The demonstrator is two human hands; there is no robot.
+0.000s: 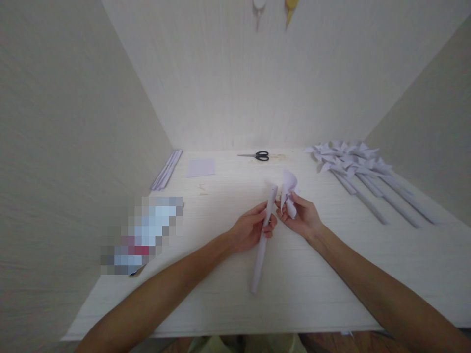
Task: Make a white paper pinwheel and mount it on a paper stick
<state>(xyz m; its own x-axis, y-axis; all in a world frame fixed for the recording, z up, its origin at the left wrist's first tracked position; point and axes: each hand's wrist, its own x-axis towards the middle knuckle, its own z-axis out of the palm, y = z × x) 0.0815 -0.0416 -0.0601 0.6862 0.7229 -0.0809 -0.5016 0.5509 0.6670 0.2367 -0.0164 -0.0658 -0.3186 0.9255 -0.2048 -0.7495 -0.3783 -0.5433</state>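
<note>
My left hand (pixel 251 228) grips a rolled white paper stick (pixel 260 255) near its upper end; the stick slants down toward the table's front edge. Right beside it, my right hand (pixel 303 218) pinches a folded white paper pinwheel head (pixel 288 190) between fingers and thumb. The pinwheel head sits close to the stick's top, a small gap apart. Both hands hover over the middle of the white table (pixel 228 304).
Several finished paper pinwheels (pixel 364 171) lie at the back right. Black-handled scissors (pixel 257 156) rest at the back centre, a paper square (pixel 200 167) to their left, and spare paper sticks (pixel 167 169) along the left wall. A blurred item (pixel 142 235) lies front left.
</note>
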